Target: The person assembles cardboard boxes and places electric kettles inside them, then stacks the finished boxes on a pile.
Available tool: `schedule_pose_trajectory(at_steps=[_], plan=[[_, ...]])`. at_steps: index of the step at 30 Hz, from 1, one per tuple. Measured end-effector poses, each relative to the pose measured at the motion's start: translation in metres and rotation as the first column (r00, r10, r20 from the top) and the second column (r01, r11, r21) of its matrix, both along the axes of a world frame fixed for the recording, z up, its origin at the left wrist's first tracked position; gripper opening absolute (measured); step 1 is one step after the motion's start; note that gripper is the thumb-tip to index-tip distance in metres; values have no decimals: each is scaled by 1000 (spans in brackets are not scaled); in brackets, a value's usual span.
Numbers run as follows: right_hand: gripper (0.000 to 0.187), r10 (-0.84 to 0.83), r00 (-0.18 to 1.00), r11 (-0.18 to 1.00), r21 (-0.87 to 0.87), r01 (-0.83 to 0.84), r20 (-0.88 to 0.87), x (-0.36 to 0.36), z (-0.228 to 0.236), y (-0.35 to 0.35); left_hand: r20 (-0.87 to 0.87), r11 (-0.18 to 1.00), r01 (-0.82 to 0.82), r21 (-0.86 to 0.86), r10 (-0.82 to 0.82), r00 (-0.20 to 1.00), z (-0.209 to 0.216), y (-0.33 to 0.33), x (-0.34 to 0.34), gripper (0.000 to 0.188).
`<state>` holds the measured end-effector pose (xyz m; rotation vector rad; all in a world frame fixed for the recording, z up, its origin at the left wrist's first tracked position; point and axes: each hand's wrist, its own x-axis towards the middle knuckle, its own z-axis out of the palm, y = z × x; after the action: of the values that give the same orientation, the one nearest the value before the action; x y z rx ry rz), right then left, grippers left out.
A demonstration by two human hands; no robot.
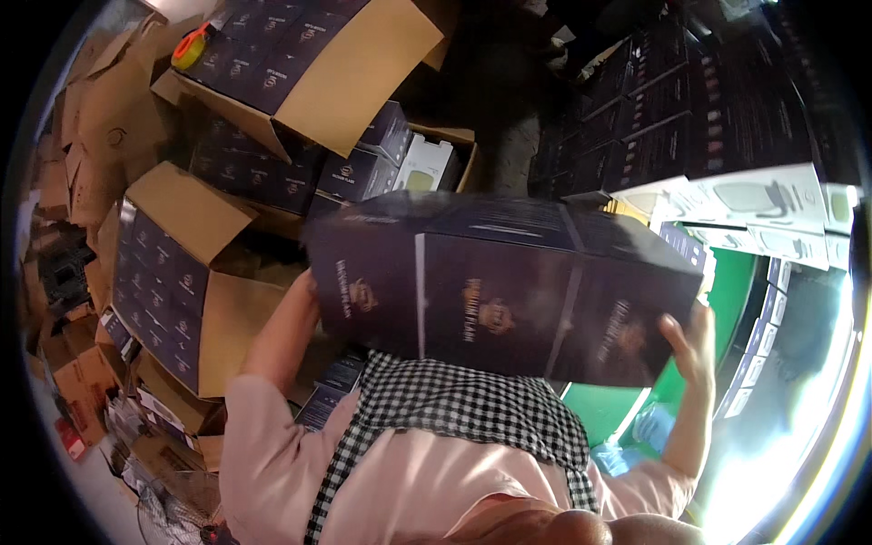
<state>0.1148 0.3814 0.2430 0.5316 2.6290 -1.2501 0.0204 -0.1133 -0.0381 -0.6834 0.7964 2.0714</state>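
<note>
A row of three dark purple printed boxes [495,291] is held side by side in front of my checked apron [472,395]. My right hand [694,343] grips the right end, its thumb lying on the front face and its other fingers partly hidden. At the opposite end, my left hand [312,287] supports the row from the side; most of it is hidden behind the boxes. The row tilts slightly down to the right, and its edges are a little blurred.
An open carton [363,77] of similar boxes stands at upper left, with an orange and yellow round object [189,47] on it. Another filled carton [238,318] is at left, beside flattened cardboard [113,136]. Stacked boxes [749,118] rise at right, near a green surface [595,409].
</note>
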Motion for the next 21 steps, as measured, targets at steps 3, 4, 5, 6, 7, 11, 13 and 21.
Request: schedule_pose_trajectory(at_steps=[3, 4, 5, 6, 7, 11, 13, 21], plan=[[65, 308, 922, 928, 141, -346, 235, -100, -35, -50, 81, 984, -162, -73, 167, 983, -41, -54, 28, 71], [68, 363, 893, 912, 92, -399, 268, -129, -56, -60, 100, 972, -216, -95, 226, 969, -54, -62, 38, 72], [70, 419, 855, 891, 42, -452, 306, -157, -79, -72, 127, 956, -273, -111, 286, 950, -67, -68, 50, 72], [74, 488, 802, 833, 89, -545, 345, -185, -106, -75, 158, 939, -326, -110, 340, 927, -83, -63, 64, 73], [78, 546, 747, 769, 125, -627, 380, -212, -137, -81, 179, 921, -370, -124, 388, 904, -96, -62, 72, 73], [92, 681, 611, 623, 119, -773, 403, -317, -264, -121, 264, 837, -530, -138, 547, 795, -155, -30, 86, 76], [94, 703, 548, 528, 183, -829, 454, -370, -352, -154, 290, 787, -596, -156, 614, 734, -186, -21, 82, 77], [84, 624, 747, 684, 302, -664, 230, -502, -535, -271, 223, 476, -748, -462, 879, 421, -304, -1, 40, 85]])
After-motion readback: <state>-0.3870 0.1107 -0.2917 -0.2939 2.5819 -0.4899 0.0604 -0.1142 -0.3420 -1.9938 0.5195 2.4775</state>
